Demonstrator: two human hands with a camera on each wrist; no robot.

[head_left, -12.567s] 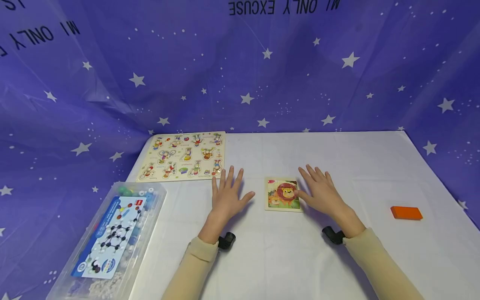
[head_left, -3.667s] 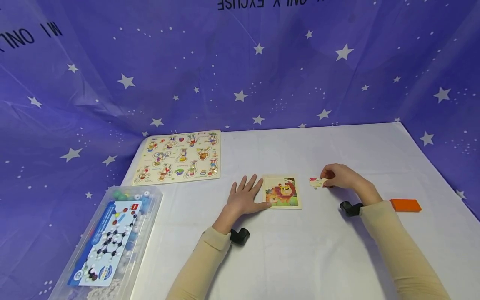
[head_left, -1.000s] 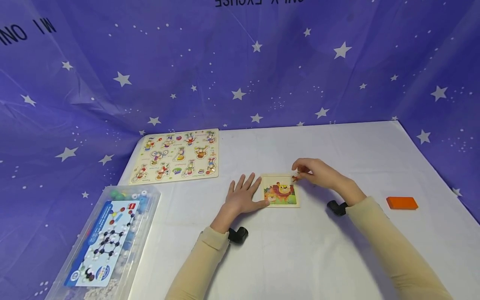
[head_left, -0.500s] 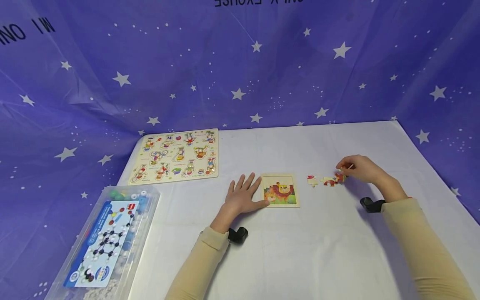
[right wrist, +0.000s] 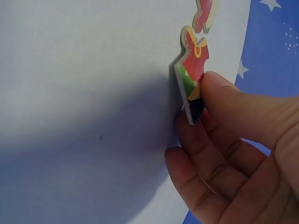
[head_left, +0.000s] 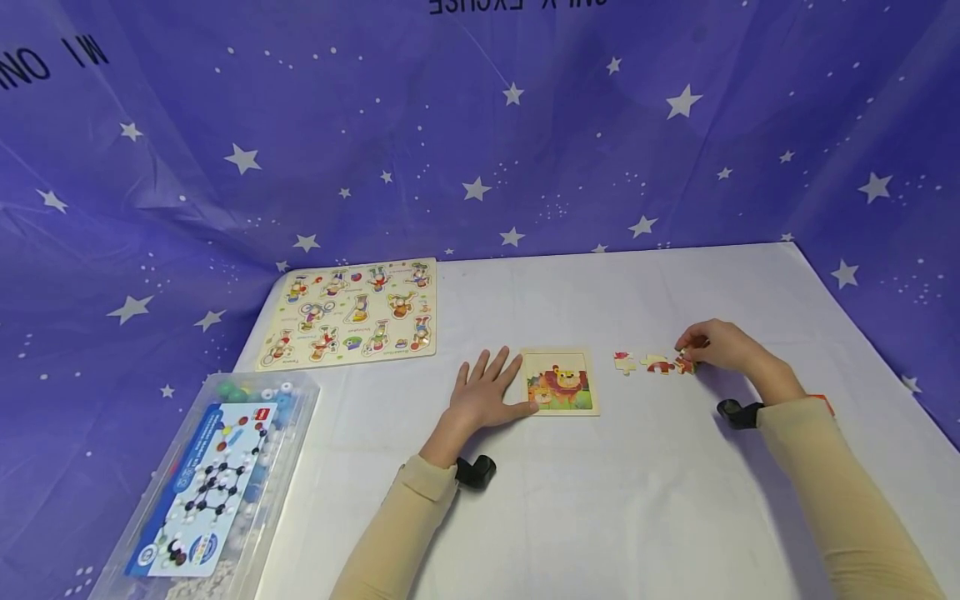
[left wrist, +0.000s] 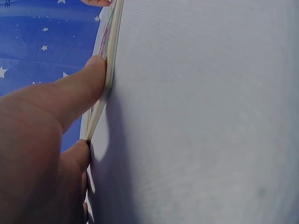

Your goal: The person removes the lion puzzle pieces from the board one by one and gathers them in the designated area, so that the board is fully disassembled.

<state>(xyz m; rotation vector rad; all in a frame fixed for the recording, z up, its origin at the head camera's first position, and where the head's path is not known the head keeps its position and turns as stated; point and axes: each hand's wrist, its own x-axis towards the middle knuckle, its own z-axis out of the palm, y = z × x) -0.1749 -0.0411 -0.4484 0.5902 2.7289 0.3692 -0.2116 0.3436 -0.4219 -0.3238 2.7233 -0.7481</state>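
Note:
A small lion jigsaw board (head_left: 557, 361) lies mid-table, its lower rows filled and its top strip bare wood. My left hand (head_left: 483, 400) lies spread at its left side. The left wrist view has that thumb (left wrist: 96, 72) against the board's edge and a finger at its corner. To the right of the board, my right hand (head_left: 723, 346) pinches a red, green and yellow jigsaw piece (right wrist: 194, 70) between thumb and fingers, down at the tabletop. Left of it in a row lie a pink-and-cream piece (head_left: 625, 362) and a cream-and-red piece (head_left: 658, 364).
A larger wooden puzzle board with figures (head_left: 348, 317) lies at the back left. A clear plastic case with a molecule-model card (head_left: 206, 492) stands at the front left. An orange block (head_left: 822, 403) is mostly hidden behind the right sleeve. A purple star-print cloth (head_left: 480, 125) hangs behind.
Over the last second my right hand has carried the piece from the board's upper right corner to the right and lowered it beside the other two. My left hand has stayed put.

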